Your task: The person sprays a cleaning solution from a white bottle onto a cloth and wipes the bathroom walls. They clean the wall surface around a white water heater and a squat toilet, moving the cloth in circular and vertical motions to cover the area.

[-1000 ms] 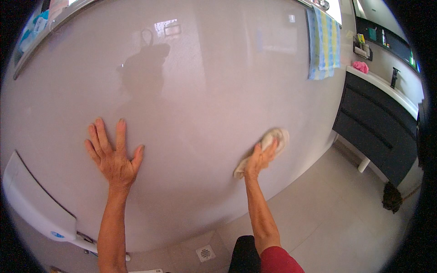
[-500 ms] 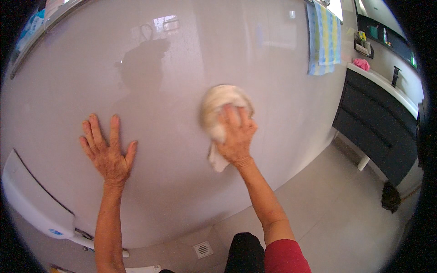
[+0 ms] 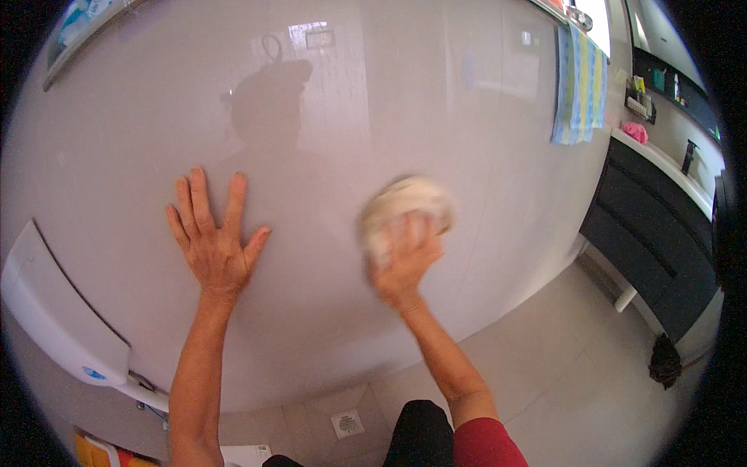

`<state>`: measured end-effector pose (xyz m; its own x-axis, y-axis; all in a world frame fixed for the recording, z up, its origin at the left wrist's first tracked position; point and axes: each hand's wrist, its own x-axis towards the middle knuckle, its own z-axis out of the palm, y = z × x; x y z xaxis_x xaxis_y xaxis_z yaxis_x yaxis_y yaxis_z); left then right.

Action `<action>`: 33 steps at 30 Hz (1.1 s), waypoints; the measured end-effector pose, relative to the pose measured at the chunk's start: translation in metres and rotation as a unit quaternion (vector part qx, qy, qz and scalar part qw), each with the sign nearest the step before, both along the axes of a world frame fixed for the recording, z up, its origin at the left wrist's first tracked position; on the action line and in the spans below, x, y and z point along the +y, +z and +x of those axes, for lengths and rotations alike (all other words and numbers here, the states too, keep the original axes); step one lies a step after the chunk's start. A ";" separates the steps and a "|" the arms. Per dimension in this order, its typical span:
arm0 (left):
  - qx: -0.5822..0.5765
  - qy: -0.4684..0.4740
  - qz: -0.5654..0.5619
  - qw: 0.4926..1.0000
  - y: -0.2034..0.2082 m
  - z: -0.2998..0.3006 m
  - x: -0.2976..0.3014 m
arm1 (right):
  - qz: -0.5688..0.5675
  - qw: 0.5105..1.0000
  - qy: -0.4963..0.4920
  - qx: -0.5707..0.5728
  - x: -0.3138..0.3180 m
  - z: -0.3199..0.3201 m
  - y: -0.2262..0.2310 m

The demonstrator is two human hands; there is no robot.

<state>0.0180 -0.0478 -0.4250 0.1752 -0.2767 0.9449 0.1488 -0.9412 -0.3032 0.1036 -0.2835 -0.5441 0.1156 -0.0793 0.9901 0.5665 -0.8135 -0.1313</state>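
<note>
A cream-coloured cloth (image 3: 412, 196), bunched and a little blurred, is pressed to the glossy pale wall (image 3: 311, 335) under my right hand (image 3: 408, 261). The fingers of that hand are bent over the cloth. To the left, my left hand (image 3: 216, 245) lies flat on the same wall with its fingers spread, holding nothing. A dark reflection of a head shows on the wall between and above the hands.
A white toilet tank-like fixture (image 3: 62, 319) juts in at left. A floor drain (image 3: 347, 423) lies below. At right are a striped towel (image 3: 580, 86), a dark vanity cabinet (image 3: 650, 226), a black tap (image 3: 689, 156), a pink cloth (image 3: 635, 131) and a dark brush head (image 3: 665, 362).
My right hand and the cloth have moved down the wall, and the cloth's hanging end no longer shows. The whole view has shifted slightly; my left hand stays flat on the wall.
</note>
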 end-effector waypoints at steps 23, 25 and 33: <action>-0.014 -0.012 0.019 1.000 0.005 0.006 -0.012 | 0.491 0.839 0.006 0.235 -0.109 0.050 -0.168; -0.015 -0.008 0.017 1.000 0.005 0.007 -0.010 | 0.448 0.868 -0.009 0.214 -0.099 0.053 -0.158; -0.014 -0.012 0.016 1.000 0.004 0.004 -0.007 | 0.060 0.997 -0.013 0.055 0.031 -0.013 -0.079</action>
